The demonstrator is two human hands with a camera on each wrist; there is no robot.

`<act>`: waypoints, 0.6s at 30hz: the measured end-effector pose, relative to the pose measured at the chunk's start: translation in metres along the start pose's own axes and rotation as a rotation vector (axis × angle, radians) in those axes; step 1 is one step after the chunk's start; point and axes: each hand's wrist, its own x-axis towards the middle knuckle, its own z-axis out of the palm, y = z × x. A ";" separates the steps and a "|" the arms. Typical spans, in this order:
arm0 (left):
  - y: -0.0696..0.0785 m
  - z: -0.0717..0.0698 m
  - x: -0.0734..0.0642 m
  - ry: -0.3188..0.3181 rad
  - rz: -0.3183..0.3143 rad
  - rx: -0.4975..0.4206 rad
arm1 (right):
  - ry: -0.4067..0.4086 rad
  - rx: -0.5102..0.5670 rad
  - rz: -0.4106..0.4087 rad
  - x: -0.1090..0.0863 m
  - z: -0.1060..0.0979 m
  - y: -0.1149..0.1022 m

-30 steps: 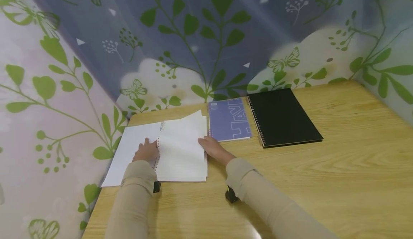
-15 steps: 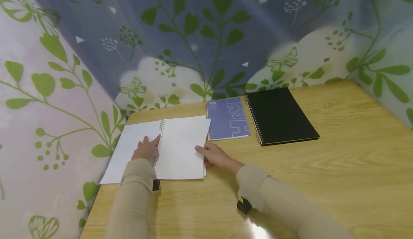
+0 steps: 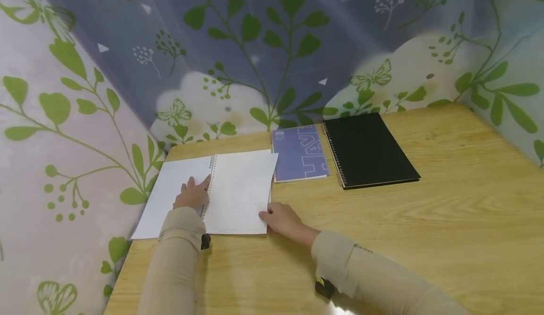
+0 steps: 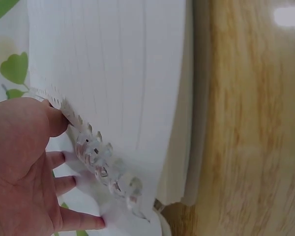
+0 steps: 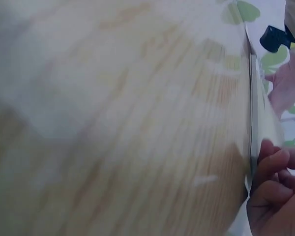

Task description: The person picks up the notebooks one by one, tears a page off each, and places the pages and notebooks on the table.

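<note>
A spiral notebook lies spread on the table, its white pages facing up. My left hand rests on its left side with fingers apart and straight, the tips beside the binding. In the left wrist view, the thumb touches the clear coil and the other fingertips press the white sheet below. At the right edge, near the lower corner, my right hand pinches the top page, thumb above and fingers curled at the edge. The right wrist view shows those curled fingers against the page edge. The page's upper right corner overhangs the sheets beneath.
Behind and to the right lies a purple notebook with outlined letters, partly overlapped by the page corner. A larger black spiral notebook is beside it. The wooden table meets leaf-patterned walls at the back and left.
The page's raised top corner has come down flatter to the right. My right hand has slid toward the near corner along the edge. The left hand stays by the coil.
</note>
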 end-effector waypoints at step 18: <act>0.001 -0.003 -0.007 -0.001 -0.031 -0.043 | -0.092 0.022 -0.010 0.005 -0.005 0.002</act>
